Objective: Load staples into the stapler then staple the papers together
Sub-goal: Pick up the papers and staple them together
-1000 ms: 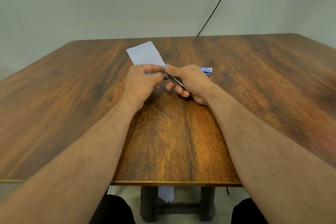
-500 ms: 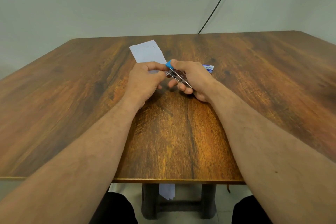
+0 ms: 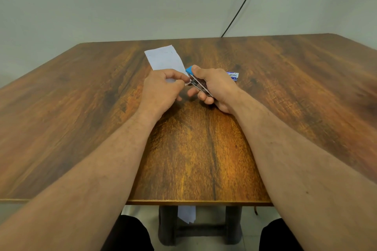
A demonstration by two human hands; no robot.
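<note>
A plain grey wall stood behind the brown wood-grain table [image 3: 285,91]. My right hand [image 3: 216,85] gripped the small blue-capped metal stapler [image 3: 196,81], its long axis running from ten o'clock to four — blue end farthest from me. My left hand [image 3: 161,89], at the stapler's nine o'clock, pinched a thin silver strip of staples [image 3: 188,83] at its mouth. The white papers [image 3: 165,58] lay just beyond, at twelve o'clock. Half a second earlier the strip wasn't visible — now it met the open channel.
</note>
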